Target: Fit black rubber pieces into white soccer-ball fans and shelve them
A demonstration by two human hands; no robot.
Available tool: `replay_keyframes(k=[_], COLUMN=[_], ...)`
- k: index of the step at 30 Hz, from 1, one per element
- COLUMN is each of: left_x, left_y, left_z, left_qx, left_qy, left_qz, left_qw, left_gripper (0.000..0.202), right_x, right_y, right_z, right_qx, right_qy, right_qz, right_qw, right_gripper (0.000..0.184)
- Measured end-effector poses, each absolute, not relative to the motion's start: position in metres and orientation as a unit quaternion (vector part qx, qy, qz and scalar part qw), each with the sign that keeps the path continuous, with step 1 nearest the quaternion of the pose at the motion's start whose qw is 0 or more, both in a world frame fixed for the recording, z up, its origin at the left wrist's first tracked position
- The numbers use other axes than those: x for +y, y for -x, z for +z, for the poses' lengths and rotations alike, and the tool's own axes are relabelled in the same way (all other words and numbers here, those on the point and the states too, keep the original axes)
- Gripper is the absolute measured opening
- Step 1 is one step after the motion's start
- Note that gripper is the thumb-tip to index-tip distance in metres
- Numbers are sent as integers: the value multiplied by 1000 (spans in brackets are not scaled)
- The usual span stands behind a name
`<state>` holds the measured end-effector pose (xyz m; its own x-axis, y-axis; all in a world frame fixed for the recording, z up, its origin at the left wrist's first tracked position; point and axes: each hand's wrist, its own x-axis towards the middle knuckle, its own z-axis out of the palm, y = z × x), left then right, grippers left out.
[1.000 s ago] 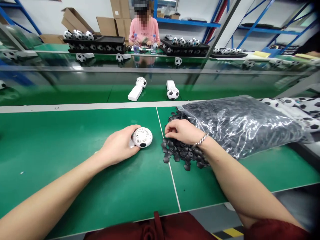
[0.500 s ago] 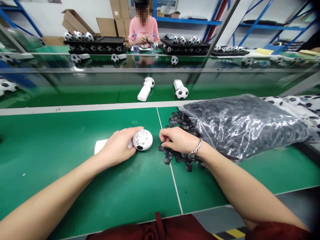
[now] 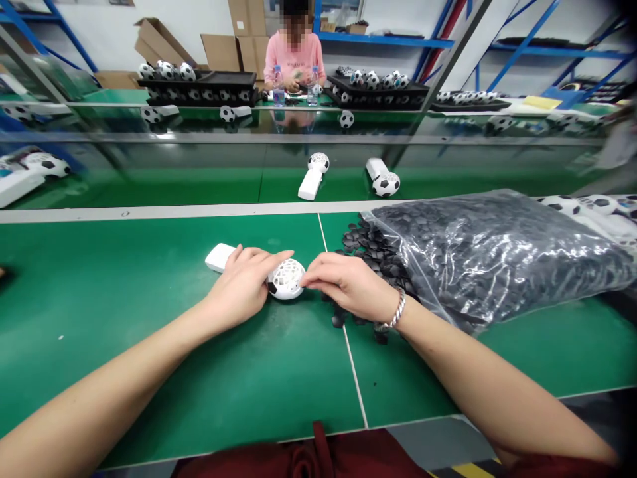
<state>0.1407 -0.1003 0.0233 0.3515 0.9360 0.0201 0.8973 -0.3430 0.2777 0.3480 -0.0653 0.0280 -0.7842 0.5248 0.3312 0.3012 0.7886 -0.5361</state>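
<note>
My left hand [image 3: 245, 284] grips a white handheld fan [image 3: 287, 279] with a football-patterned round head, lying on the green table [image 3: 124, 292]; its white handle [image 3: 219, 257] sticks out behind my fingers. My right hand [image 3: 351, 284] is pinched at the fan head's right side, fingers together on something too small to make out. Loose black pentagon pieces [image 3: 371, 249] lie under and behind that hand, spilled from a clear plastic bag [image 3: 492, 249] full of them.
Two finished football fans [image 3: 312, 176] [image 3: 382, 179] lie on the conveyor belt beyond the table. Across it a person in a pink shirt [image 3: 294, 58] works beside black trays of football heads [image 3: 199, 85]. More football parts [image 3: 597, 206] sit at the far right.
My right hand left the pile of black pieces and came leftward to the fan head. My left hand turned the fan, so its handle now shows at the upper left. The belt's fans moved right.
</note>
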Motion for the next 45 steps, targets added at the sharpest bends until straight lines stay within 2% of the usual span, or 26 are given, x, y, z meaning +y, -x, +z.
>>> replay_keyframes(k=[3, 8, 13, 19, 23, 29, 35, 38, 42, 45], left_x=[-99, -100, -102, -104, -104, -104, -104, -103, -100, -99], left_y=[-138, -141, -145, -144, -144, -145, -146, -144, -140, -138], left_z=[23, 24, 21, 23, 24, 25, 24, 22, 21, 24], left_qx=[546, 551, 563, 556, 556, 557, 555, 530, 501, 494], left_qy=[-820, -808, -797, -797, -797, -794, -787, -803, -826, -832], left_qz=[92, 114, 150, 154, 151, 166, 190, 186, 167, 152], left_qw=[147, 175, 161, 179, 181, 180, 190, 198, 200, 201], left_gripper=[64, 77, 66, 62, 60, 55, 49, 52, 63, 66], right_x=[-67, -71, -73, -70, -69, -68, -65, -56, -47, -50], right_y=[-345, -337, -330, -330, -331, -332, -329, -339, -359, -361], right_z=[24, 20, 15, 7, 5, 7, 7, 15, 27, 27], right_qx=[-926, -912, -875, -857, -846, -835, -798, -801, -861, -874], right_qy=[188, 208, 250, 275, 291, 287, 315, 348, 402, 410], right_qz=[214, 219, 279, 274, 323, 373, 419, 423, 304, 260], right_qw=[246, 277, 306, 338, 308, 286, 298, 242, 62, 5], right_gripper=[19, 9, 7, 21, 32, 34, 33, 23, 23, 15])
